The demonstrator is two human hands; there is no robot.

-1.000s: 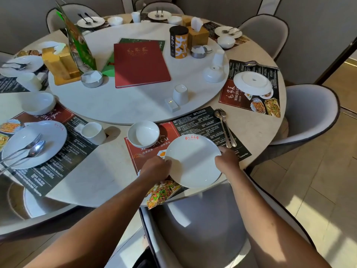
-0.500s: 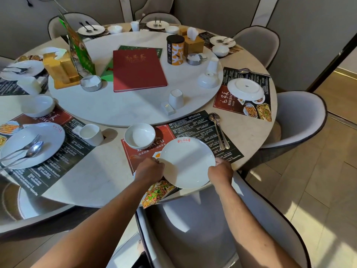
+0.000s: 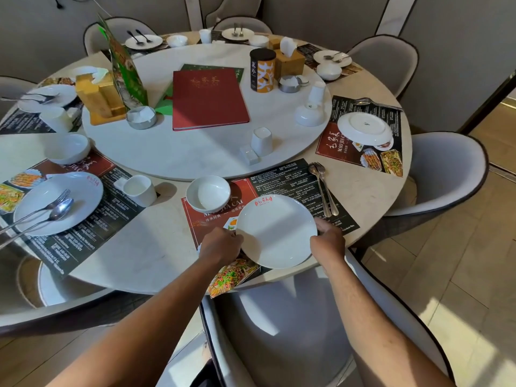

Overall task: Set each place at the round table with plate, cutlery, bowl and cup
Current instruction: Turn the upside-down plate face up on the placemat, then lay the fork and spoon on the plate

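A white plate [image 3: 276,230] with a red logo lies on the nearest paper placemat [image 3: 296,188] at the table's front edge. My left hand [image 3: 220,245] grips its left rim and my right hand [image 3: 328,240] grips its right rim. A white bowl [image 3: 208,194] stands just behind the plate to the left. A fork and spoon [image 3: 324,188] lie side by side on the mat to the right. A white cup [image 3: 139,189] stands further left, between this mat and the neighbouring one. The place at the right has an upturned plate [image 3: 364,128] and a spoon [image 3: 365,101].
A white turntable [image 3: 178,155] fills the table's middle, carrying a red menu [image 3: 208,99], a tin [image 3: 262,70], tissue boxes, an upturned bowl [image 3: 308,114] and a cup [image 3: 261,141]. The left place has a plate with cutlery [image 3: 57,203]. Grey chairs ring the table; one [image 3: 279,331] sits below my arms.
Both hands have stayed on the plate's rims. The plate sits slightly further from the table's front edge, with the view drawn back a little.
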